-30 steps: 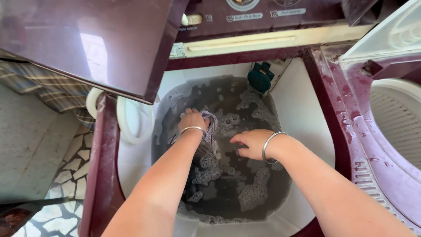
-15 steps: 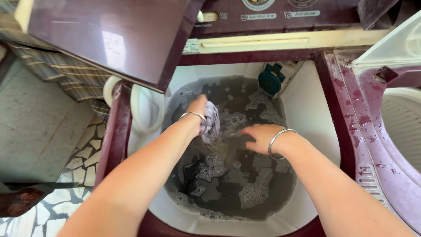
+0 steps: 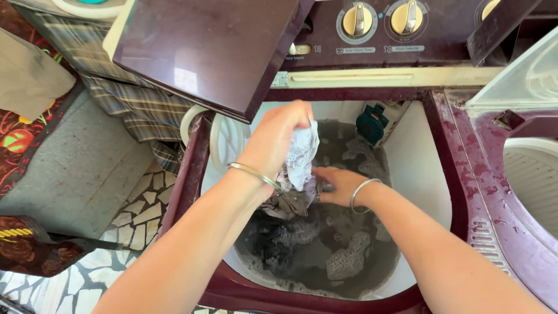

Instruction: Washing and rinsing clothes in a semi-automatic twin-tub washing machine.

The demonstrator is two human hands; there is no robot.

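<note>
The left hand [image 3: 279,131] has its fingers closed around the top of a wet pale cloth [image 3: 299,157], lifted above the grey soapy water [image 3: 325,256] in the wash tub [image 3: 418,174]. The right hand [image 3: 337,183] grips the cloth lower down. Soaked, it looks limp, heavy and slippery; bunched folds give the surest hold.

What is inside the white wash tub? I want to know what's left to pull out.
White wash tub: murky grey foamy water, and a wet pale cloth lifted by the left hand. The right hand touches it. Anything underwater is hidden.
</note>
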